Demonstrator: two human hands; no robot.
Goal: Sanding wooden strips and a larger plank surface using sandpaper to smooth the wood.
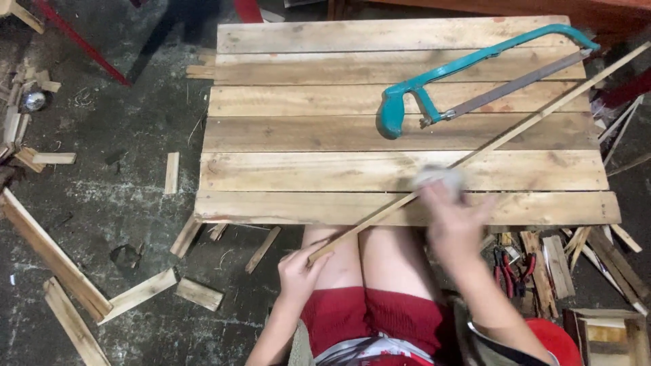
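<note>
A long thin wooden strip (pixel 515 129) runs slantwise across a low table of pale planks (pixel 285 166), from my lap up to the far right. My left hand (pixel 298 271) grips its near end just below the table's front edge. My right hand (pixel 453 220), blurred by motion, presses a small pale grey pad (pixel 441 179) against the strip near the table's front. A teal hacksaw (pixel 468 78) lies flat on the planks beyond the strip, handle toward the middle.
Wood offcuts (pixel 139 295) and longer slats (pixel 51 254) are scattered on the dark concrete floor to the left. Red-handled pliers (pixel 512 271) and more scraps (pixel 556 264) lie under the table's right front. My knees sit under the front edge.
</note>
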